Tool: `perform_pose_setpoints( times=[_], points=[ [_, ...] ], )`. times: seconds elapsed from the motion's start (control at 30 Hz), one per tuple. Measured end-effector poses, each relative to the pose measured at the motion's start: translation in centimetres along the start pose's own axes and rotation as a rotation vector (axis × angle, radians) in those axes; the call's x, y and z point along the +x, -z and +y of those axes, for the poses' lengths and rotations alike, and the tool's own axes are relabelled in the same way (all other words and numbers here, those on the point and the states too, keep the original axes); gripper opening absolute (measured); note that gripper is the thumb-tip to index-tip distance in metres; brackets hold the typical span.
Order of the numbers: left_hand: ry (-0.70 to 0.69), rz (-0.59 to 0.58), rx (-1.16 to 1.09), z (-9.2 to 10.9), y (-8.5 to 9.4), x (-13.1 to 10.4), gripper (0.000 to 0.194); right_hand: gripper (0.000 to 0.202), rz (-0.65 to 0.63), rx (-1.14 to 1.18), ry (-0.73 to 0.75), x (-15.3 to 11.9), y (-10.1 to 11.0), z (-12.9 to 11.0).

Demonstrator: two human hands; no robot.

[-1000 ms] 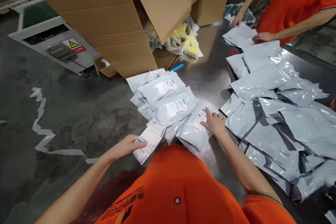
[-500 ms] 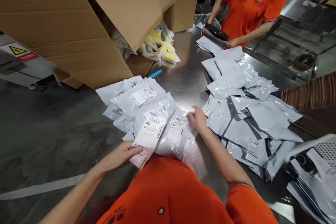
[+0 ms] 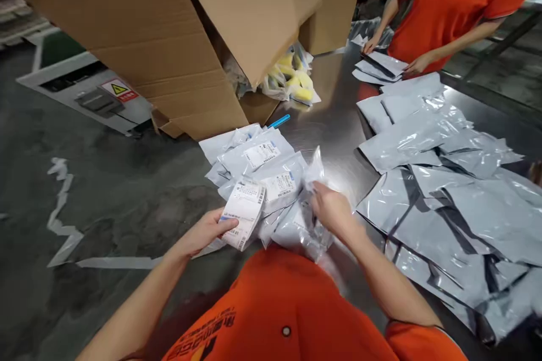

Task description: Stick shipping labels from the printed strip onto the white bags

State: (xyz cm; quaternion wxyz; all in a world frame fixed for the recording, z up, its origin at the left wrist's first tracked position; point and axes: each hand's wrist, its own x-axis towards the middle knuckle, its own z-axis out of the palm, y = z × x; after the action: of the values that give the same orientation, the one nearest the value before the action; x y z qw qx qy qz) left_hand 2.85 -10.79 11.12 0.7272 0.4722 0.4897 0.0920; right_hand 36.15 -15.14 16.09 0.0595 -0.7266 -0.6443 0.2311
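Between the thumb and fingers of my left hand (image 3: 212,230) is a stack of printed labels (image 3: 243,208), held over the left pile of bags. My right hand (image 3: 332,206) is closed on the crumpled edge of a clear plastic bag (image 3: 298,223) that lies against my shirt. Several white packages with labels (image 3: 262,152) overlap just beyond the labels in my left hand. A blue tool (image 3: 279,121) sticks out behind them.
Large cardboard boxes (image 3: 169,51) stand at the back left, with yellow items in clear bags (image 3: 298,82) beside them. Grey mailing bags (image 3: 423,130) are heaped on the metal table (image 3: 334,113) to the right. At the back right, a person (image 3: 449,17) handles bags.
The view has shifted left. My right hand has lifted the edge of the clear bag and bunched it up. The labels in my left hand now sit closer together. The co-worker's bags have moved.
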Motion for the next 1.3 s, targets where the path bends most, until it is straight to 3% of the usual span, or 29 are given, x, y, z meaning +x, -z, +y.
perform_pose_setpoints(
  times=[0.07,0.13,0.2,0.3,0.4,0.5,0.53,0.63,0.67,0.8,0.9,0.97,1.07,1.13,1.2,1.3],
  points=[
    [-0.035,0.002,-0.001,0.2,0.2,-0.9,0.056,0.056,-0.223,0.272,0.175,-0.4,-2.0,-3.1],
    [-0.073,-0.04,0.034,0.2,0.0,-1.9,0.051,0.068,-0.267,0.606,0.209,0.1,-3.3,-4.3],
    [-0.108,-0.101,0.095,0.0,-0.5,-2.6,0.049,0.067,-0.256,0.907,0.155,1.2,-3.8,-4.3],
    [-0.147,-0.202,0.183,-0.4,-1.3,-3.0,0.046,0.056,-0.357,1.072,0.14,2.2,-4.1,-4.5],
    [-0.18,-0.219,0.203,-0.7,-1.7,-2.7,0.065,0.031,-0.355,1.057,0.102,1.3,-4.9,-5.7],
    [-0.202,-0.11,0.142,-0.1,-2.5,-2.2,0.096,0.024,-0.248,1.004,0.093,-0.8,-5.4,-7.0],
    [-0.204,-0.065,0.112,0.3,-2.9,-2.0,0.09,0.022,-0.217,0.951,0.108,-1.5,-5.4,-7.3],
    [-0.235,0.079,0.054,1.7,-4.6,-1.2,0.039,0.022,-0.118,0.71,0.184,-3.0,-5.4,-7.4],
    [-0.253,0.126,0.058,2.0,-5.2,-0.8,0.03,0.023,-0.08,0.623,0.21,-3.3,-5.5,-7.3],
    [-0.302,0.236,0.147,2.0,-7.1,0.6,0.034,0.028,0.035,0.355,0.282,-3.6,-6.4,-6.6],
    [-0.294,0.231,0.195,0.6,-7.7,1.6,0.033,0.033,0.084,0.228,0.364,-3.2,-6.0,-5.5],
    [-0.261,0.143,0.242,-0.8,-7.6,1.8,0.037,0.033,0.161,0.179,0.38,-2.3,-4.4,-3.8],
    [-0.174,0.017,0.275,-3.3,-5.9,1.2,0.035,0.027,0.447,0.22,0.243,0.3,-0.7,0.9],
    [-0.097,0.047,0.217,-4.6,-3.9,0.2,0.035,0.028,0.596,0.344,0.104,2.5,0.9,4.5],
    [-0.052,0.142,0.136,-5.2,-1.7,-0.9,0.039,0.036,0.528,0.481,0.037,4.3,0.5,7.2],
    [-0.071,0.275,0.07,-4.6,0.5,-1.9,0.044,0.04,0.185,0.437,0.064,5.8,-3.6,8.2]
  ],
)
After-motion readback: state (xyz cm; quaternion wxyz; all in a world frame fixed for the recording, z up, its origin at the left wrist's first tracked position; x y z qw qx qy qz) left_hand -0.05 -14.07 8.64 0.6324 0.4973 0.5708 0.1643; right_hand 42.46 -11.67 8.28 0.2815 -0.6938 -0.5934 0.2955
